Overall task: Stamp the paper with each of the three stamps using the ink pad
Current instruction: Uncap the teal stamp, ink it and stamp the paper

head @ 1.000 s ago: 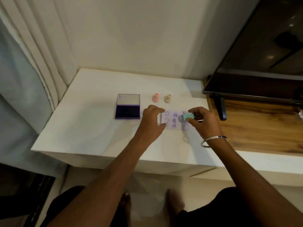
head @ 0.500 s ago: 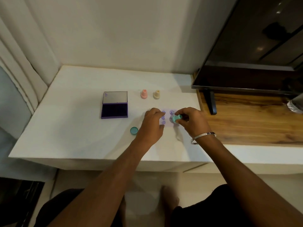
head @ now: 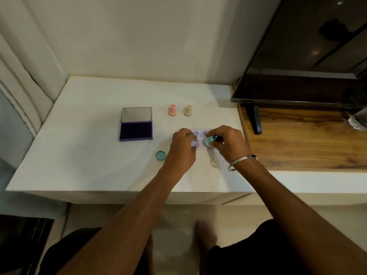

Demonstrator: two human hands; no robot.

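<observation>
Your left hand [head: 183, 147] pins the paper [head: 200, 138] at centre frame with curled fingers so it can't slide, while your right hand [head: 228, 142] pinches the teal stamp [head: 209, 140] tilted on it, ink pad [head: 136, 132] lying open left.

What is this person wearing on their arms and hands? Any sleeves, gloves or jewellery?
Both forearms are bare, with no sleeves and no gloves in view. The left hand wears nothing that shows. The right hand has a plain silver-coloured metal bangle round its wrist, smooth and shiny, with no markings I can make out. No rings are visible on either hand.
</observation>
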